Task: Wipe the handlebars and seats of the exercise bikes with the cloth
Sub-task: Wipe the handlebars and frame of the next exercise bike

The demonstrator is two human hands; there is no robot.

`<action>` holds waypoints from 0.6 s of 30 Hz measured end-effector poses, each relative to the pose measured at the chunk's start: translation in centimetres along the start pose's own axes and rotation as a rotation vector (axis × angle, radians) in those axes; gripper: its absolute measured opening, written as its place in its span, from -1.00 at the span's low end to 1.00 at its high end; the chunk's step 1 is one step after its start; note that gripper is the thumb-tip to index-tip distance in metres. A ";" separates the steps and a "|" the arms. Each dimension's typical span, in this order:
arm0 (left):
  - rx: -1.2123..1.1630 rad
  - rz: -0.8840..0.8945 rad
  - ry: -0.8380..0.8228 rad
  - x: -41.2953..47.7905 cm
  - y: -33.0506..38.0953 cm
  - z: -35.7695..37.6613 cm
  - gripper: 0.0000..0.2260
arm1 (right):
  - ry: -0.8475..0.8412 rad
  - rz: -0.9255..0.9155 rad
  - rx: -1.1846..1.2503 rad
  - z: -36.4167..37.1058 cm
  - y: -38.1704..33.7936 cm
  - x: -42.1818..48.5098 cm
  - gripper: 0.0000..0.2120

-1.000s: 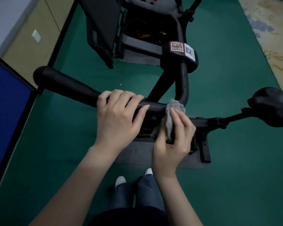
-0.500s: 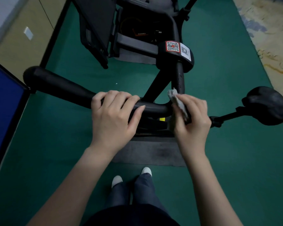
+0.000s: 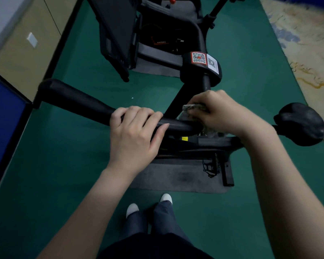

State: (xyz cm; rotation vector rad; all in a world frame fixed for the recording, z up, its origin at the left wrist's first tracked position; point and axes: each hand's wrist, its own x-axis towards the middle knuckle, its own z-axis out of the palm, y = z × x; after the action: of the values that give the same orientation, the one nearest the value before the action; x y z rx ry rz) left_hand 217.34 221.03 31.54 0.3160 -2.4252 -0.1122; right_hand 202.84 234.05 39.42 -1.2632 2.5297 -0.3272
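Stem (image 3: 206, 83) blocks ahead; handlebar (image 3: 79, 101) leftward bare

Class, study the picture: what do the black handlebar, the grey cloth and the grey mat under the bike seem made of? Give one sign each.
Thick black handlebar: probably foam or rubber padding, matt with soft highlights.
Crumpled grey cloth: soft fabric, perhaps microfibre, bunched in folds.
Flat grey floor mat: likely felt or carpet, dull, fuzzy, darkly stained.
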 end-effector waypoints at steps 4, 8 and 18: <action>-0.001 -0.005 0.011 0.1 0.0 0.0 -0.78 | -0.118 -0.022 0.083 0.3 -1.5 1.3 -0.83; 0.000 -0.002 0.002 0.0 -0.1 0.0 -0.77 | -0.209 -0.026 0.021 0.0 -1.2 2.0 -0.80; 0.011 -0.068 -0.050 0.2 0.7 -0.4 -0.75 | 0.284 -0.141 0.118 2.8 2.5 -1.0 -0.87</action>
State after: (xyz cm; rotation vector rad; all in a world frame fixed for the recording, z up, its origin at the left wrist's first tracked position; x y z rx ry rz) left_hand 217.30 221.69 32.05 0.4061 -2.4655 -0.1380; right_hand 202.61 236.13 36.21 -1.4409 2.6059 -0.7246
